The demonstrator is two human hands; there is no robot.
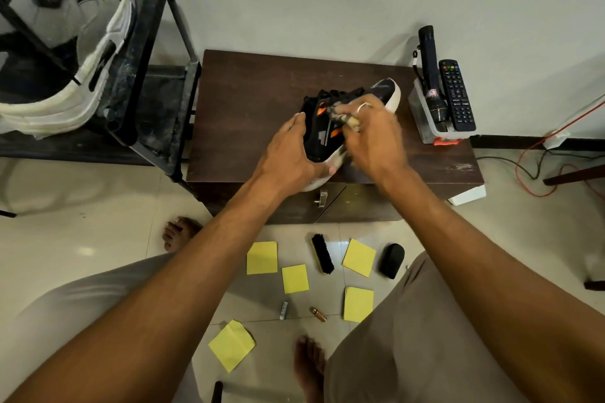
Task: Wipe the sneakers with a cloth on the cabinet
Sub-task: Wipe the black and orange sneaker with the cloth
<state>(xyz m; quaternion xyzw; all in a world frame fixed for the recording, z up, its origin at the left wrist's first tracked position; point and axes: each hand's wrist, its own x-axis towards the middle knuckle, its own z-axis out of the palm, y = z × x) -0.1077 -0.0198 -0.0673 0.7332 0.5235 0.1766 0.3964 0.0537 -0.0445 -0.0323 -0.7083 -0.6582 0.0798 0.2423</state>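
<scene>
We had the sneaker (383, 91) tilted on the cabinet (255, 91), toe toward the wall and heel at the front edge. Our left hand (288, 154) gripped the heel, fingers along one side and thumb round the sole. Our right hand (373, 137) was curled round a bunched cloth (351, 123), pressing it against the laces.
</scene>
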